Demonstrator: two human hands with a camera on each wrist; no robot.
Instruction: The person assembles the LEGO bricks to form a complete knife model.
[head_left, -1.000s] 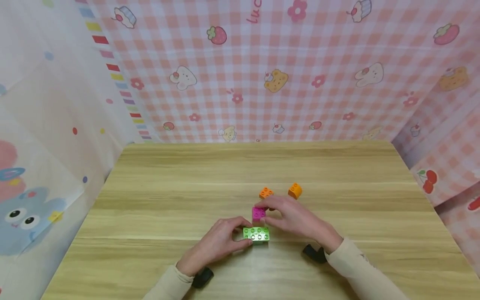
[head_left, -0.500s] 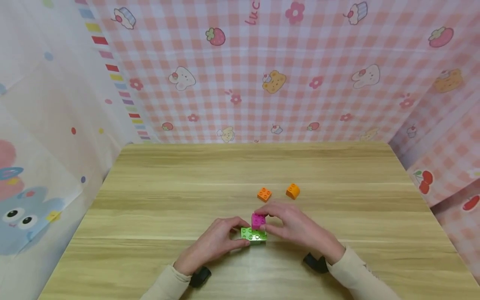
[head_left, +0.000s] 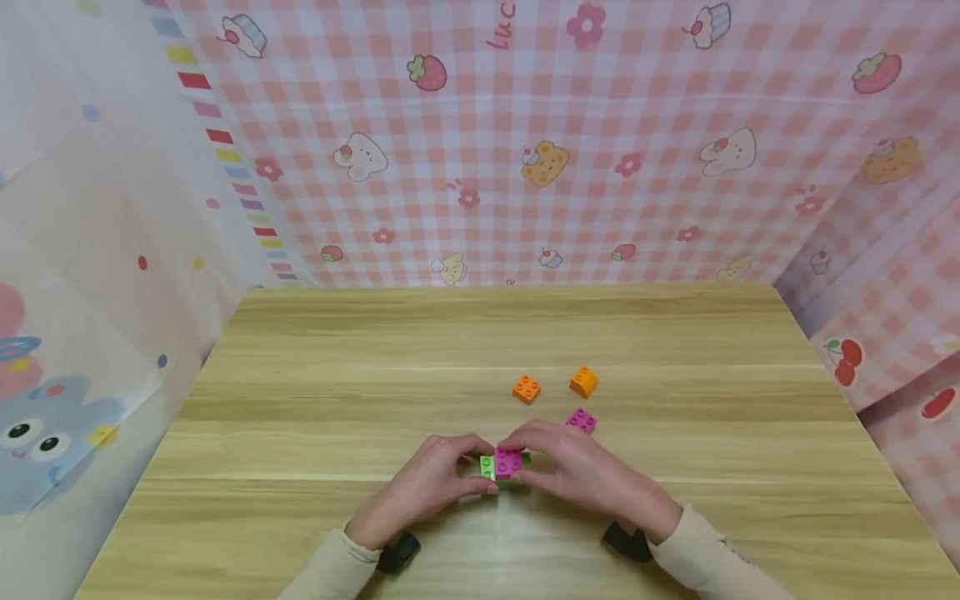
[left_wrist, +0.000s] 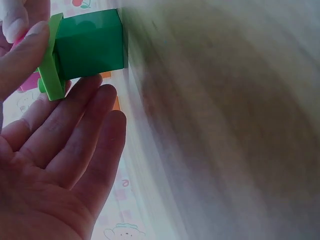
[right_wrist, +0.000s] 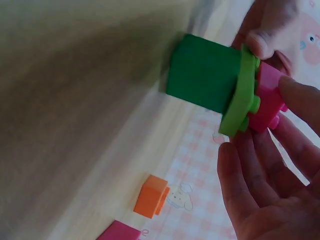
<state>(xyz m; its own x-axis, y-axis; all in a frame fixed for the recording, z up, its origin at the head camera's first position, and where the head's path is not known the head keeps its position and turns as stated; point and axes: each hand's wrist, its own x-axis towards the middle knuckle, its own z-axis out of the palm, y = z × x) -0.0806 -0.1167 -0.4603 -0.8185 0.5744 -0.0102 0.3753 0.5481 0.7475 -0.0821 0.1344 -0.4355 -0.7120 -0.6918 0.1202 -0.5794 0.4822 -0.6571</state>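
Note:
A dark green block [right_wrist: 205,72] stands on the table, with a thin light green brick [right_wrist: 239,95] across its top. My left hand [head_left: 431,483] pinches the light green brick at its left end between thumb and fingers; the remaining fingers extend beside the block in the left wrist view. Between the thumb and fingers of my right hand [head_left: 581,471] is a pink brick [head_left: 507,462], held against the studs on the right part of the light green one. Whether it is fully seated, I cannot tell.
Beyond the right hand lies a second pink brick [head_left: 581,419]. Farther back are a square orange brick [head_left: 527,389] and an orange brick with a rounded side [head_left: 583,382]. The wooden table [head_left: 337,358] meets a checked cloth [head_left: 480,200] behind.
My right hand has brought the pink brick toward me and down onto the light green brick. The second pink brick has come into sight behind that hand. My left hand keeps its hold.

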